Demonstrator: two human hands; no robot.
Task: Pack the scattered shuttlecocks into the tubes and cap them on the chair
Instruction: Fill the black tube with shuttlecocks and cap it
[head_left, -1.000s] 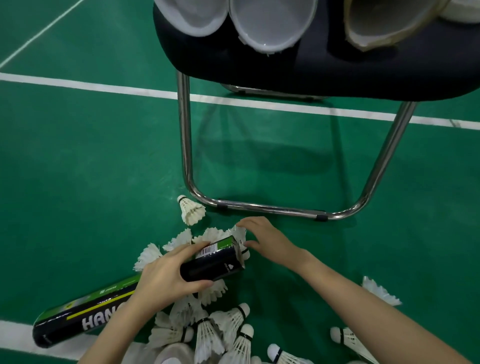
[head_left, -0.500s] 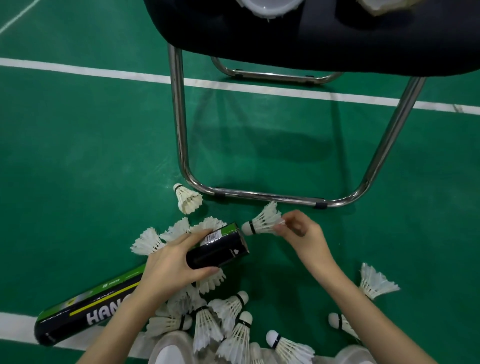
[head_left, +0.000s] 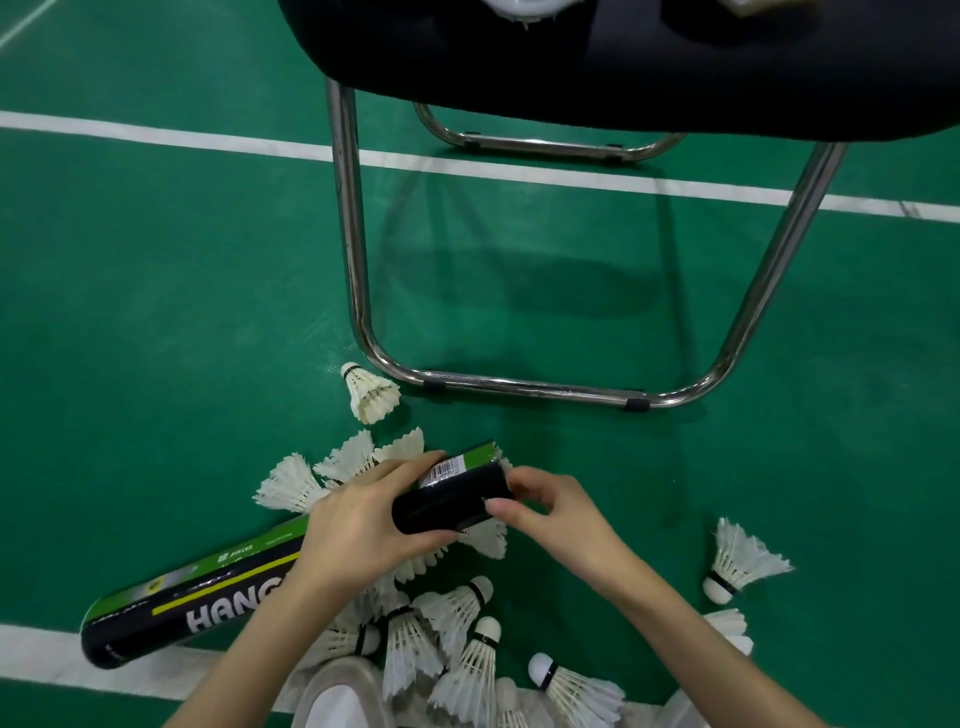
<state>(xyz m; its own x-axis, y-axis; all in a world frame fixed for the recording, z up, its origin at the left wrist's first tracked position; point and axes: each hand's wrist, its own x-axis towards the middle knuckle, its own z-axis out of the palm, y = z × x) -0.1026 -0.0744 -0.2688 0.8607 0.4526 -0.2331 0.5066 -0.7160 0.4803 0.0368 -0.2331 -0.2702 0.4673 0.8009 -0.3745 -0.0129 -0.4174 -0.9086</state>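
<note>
Loading step in hand. The tube (head_left: 218, 587) lies slanted over the shuttlecocks (head_left: 447, 639) heaped on the floor; my left hand (head_left: 363, 525) grips it near the mouth. My right hand (head_left: 545, 512) sits at the open end, fingers curled; whether it pinches a shuttlecock, I cannot tell. Next: seat one cork-first, then reach for another.

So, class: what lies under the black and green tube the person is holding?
Under the tube lie white shuttlecocks on the green floor. The left hand grips the tube; the right hand is at its mouth. Its inside is hidden.
</note>
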